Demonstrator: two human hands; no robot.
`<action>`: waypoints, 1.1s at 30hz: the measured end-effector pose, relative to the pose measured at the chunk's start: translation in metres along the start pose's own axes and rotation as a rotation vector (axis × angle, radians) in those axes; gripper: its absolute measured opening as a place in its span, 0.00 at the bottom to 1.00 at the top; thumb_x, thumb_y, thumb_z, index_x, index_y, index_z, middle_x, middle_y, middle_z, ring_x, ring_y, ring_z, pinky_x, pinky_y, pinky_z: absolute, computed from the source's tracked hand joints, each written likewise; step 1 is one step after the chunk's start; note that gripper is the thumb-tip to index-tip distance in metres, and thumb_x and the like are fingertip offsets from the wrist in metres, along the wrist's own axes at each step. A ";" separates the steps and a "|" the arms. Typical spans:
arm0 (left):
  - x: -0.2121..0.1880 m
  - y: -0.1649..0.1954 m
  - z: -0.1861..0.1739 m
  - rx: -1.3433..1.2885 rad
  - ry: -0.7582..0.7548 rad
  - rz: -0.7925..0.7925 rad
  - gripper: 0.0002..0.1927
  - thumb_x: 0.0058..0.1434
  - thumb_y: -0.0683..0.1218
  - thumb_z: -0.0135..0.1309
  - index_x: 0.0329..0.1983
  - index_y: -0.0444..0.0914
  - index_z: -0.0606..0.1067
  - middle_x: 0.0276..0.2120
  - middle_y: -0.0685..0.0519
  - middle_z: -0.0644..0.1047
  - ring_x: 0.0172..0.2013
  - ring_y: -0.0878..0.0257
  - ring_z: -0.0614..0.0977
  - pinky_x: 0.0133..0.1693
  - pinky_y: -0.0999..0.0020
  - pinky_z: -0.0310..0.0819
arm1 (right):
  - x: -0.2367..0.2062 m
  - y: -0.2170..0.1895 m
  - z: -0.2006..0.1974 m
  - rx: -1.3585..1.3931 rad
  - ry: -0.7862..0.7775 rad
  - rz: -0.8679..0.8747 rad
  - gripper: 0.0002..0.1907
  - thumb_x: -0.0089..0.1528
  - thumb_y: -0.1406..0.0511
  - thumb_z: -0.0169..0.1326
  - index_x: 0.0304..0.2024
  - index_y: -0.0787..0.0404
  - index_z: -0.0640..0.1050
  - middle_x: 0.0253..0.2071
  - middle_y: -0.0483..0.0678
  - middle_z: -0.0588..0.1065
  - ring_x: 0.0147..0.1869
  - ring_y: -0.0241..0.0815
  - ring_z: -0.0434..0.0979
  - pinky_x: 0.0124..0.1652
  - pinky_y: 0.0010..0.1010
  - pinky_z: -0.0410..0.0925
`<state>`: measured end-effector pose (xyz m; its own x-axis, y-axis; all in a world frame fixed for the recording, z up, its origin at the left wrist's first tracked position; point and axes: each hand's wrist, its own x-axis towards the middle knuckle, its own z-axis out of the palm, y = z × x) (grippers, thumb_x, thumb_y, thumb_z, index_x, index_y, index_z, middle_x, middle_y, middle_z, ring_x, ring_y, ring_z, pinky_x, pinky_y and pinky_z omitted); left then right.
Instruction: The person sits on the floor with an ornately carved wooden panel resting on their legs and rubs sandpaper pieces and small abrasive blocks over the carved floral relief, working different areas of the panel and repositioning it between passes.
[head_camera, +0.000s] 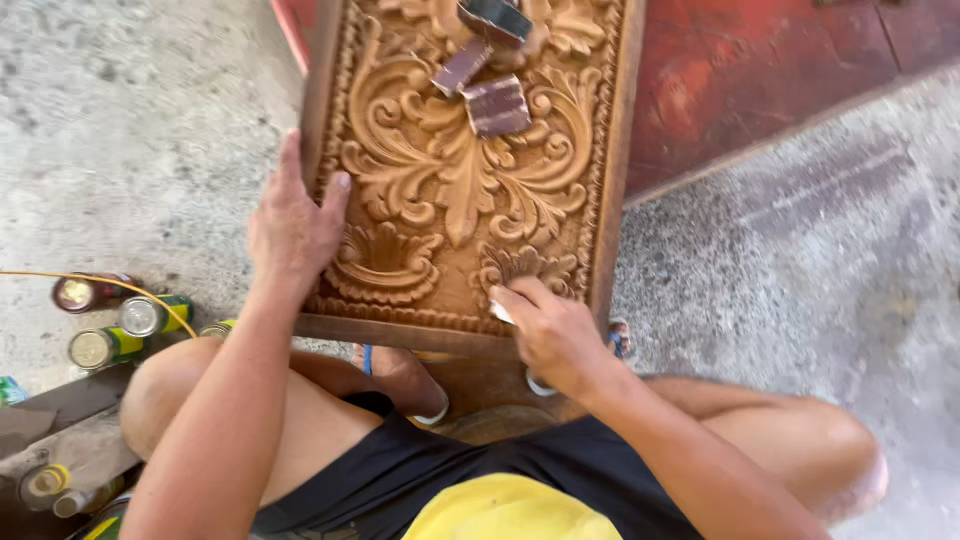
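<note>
Rough grey concrete floor (130, 120), red painted slab (760, 70) at the top right. Carved wooden panel (450, 190) stands propped in front of the seated person, its lower edge near the knees, deep leaf-and-scroll relief facing up.

Left hand (293, 225) lies spread over the panel's left frame edge, fingers open and flat, steadying, not gripping. Right hand (550, 330) is curled down on the lower right carving, pinching a small pale folded piece (501, 312), probably sandpaper (mostly hidden under the fingers).

Three dark sanding scraps (492, 95) rest loose on the upper carving. Cans (120, 330) stand on the floor at left, beside a yellow cord (60, 276).

Handling judgement: panel looks solid hardwood, stiff and fairly heavy, not slippery. Thin raised leaf tips could chip, so hold by the plain frame rails, not the relief. Scraps would slide off if tilted.
</note>
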<state>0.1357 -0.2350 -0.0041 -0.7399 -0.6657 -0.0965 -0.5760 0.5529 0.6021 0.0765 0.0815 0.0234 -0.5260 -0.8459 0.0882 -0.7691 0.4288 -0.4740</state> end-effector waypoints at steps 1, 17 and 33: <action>-0.001 0.001 -0.001 0.012 -0.005 -0.019 0.38 0.68 0.57 0.54 0.77 0.44 0.54 0.57 0.36 0.75 0.54 0.37 0.78 0.56 0.44 0.68 | 0.000 -0.001 0.004 0.016 0.029 0.028 0.21 0.56 0.74 0.54 0.53 0.62 0.78 0.45 0.51 0.76 0.39 0.53 0.82 0.37 0.40 0.75; 0.000 -0.009 0.005 0.024 0.004 0.022 0.39 0.67 0.58 0.53 0.78 0.43 0.55 0.55 0.33 0.75 0.53 0.36 0.78 0.54 0.43 0.70 | -0.012 0.011 -0.043 -0.103 -0.145 0.026 0.27 0.50 0.61 0.65 0.52 0.58 0.79 0.47 0.50 0.76 0.39 0.54 0.81 0.35 0.41 0.74; 0.001 0.005 0.000 0.057 -0.011 -0.037 0.38 0.70 0.58 0.51 0.77 0.44 0.53 0.58 0.36 0.74 0.54 0.37 0.78 0.56 0.43 0.68 | 0.009 -0.006 0.012 -0.007 -0.031 0.136 0.14 0.61 0.71 0.53 0.51 0.63 0.75 0.44 0.55 0.74 0.36 0.60 0.80 0.36 0.47 0.73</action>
<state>0.1323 -0.2332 -0.0013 -0.7215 -0.6807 -0.1272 -0.6217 0.5559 0.5517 0.0809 0.0675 0.0163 -0.6140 -0.7893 -0.0041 -0.6941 0.5425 -0.4732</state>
